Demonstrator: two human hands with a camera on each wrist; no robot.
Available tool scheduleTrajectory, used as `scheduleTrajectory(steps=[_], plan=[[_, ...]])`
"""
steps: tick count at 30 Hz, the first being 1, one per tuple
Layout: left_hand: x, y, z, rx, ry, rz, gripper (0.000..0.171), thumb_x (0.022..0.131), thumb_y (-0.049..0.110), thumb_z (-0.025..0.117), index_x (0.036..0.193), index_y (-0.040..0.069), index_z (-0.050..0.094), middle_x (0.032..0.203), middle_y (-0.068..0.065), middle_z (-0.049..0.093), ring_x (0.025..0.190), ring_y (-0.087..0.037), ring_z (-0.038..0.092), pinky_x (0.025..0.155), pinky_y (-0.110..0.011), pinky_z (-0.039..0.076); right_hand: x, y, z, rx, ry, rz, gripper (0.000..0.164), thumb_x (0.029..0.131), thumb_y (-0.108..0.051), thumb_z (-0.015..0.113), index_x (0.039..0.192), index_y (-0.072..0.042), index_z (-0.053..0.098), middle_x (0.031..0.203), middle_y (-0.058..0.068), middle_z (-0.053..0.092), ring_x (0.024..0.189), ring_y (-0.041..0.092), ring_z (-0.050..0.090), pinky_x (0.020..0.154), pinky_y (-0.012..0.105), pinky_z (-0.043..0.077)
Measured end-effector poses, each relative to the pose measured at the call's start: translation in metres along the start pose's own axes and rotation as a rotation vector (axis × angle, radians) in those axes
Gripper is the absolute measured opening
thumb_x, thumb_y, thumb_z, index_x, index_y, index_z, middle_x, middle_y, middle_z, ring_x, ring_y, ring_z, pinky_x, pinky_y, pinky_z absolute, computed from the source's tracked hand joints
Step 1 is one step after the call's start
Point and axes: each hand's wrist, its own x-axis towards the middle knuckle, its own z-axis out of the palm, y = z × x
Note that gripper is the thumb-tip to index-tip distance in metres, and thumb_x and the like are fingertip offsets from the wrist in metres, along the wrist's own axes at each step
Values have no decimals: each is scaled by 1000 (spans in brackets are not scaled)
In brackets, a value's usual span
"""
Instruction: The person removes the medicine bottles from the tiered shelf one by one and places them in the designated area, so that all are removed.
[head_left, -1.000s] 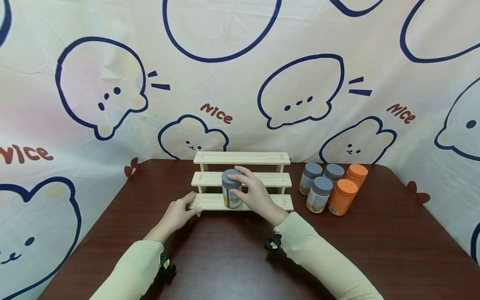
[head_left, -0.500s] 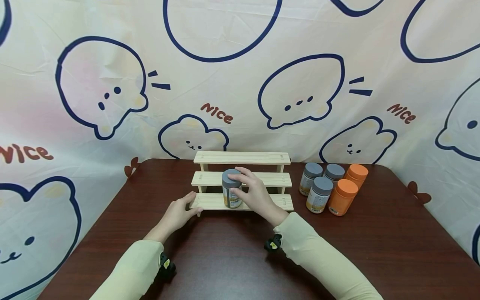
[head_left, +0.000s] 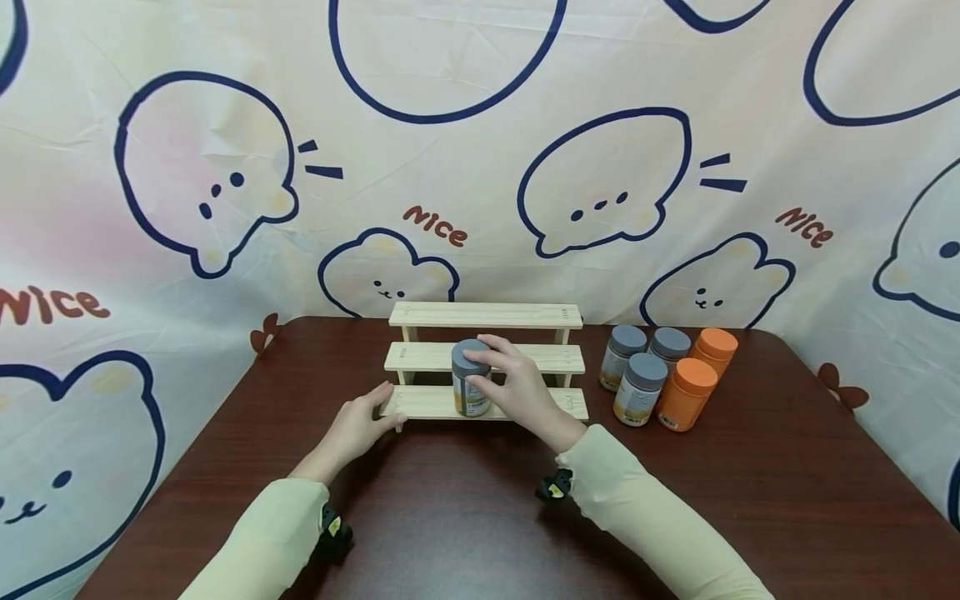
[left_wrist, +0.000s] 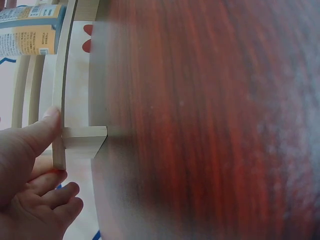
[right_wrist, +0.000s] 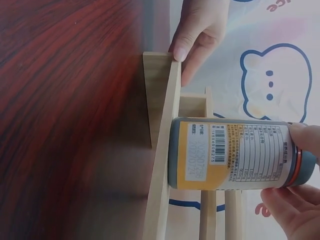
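Note:
A three-tier wooden rack point(head_left: 423, 403) stands on the table. On its lowest step, a grey-capped supplement bottle point(head_left: 471, 395) sits upright near the middle. My right hand point(head_left: 525, 392) holds this bottle by its cap, thumb on one side and fingers on the other. The right wrist view shows the bottle's point(right_wrist: 225, 155) yellow and white label, its base against the step. At the rack's left end my left hand point(head_left: 356, 427) grips the lowest step. In the left wrist view, the left thumb point(left_wrist: 42, 127) lies on the board's end, other fingers round its far side.
Right of the rack stand several more bottles close together: grey-capped ones point(head_left: 637, 400) and orange ones point(head_left: 684, 400). A patterned cloth point(head_left: 480, 167) hangs behind the dark wooden table point(head_left: 465, 517).
My right hand and the bottle have shifted slightly to the right along the lowest step. The left hand keeps its place on the rack's end.

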Motion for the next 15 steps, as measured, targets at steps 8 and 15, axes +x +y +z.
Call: scheduleTrajectory(steps=[8, 15], plan=[[0, 1, -1, 1, 1, 1, 61, 87, 22, 65, 135, -7, 41, 140, -22, 35, 127, -38, 32, 97, -51, 33, -3, 2, -16, 3, 20, 9, 32, 80, -10, 72, 112, -6, 67, 126, 10, 51, 108, 20, 55, 83, 29, 49], [0, 1, -1, -9, -8, -13, 61, 87, 23, 65, 135, -6, 40, 141, -22, 34, 128, -38, 31, 98, -51, 32, -5, 0, -39, -4, 59, -27, 32, 79, -8, 73, 111, -3, 67, 125, 15, 52, 106, 23, 56, 81, 35, 50]])
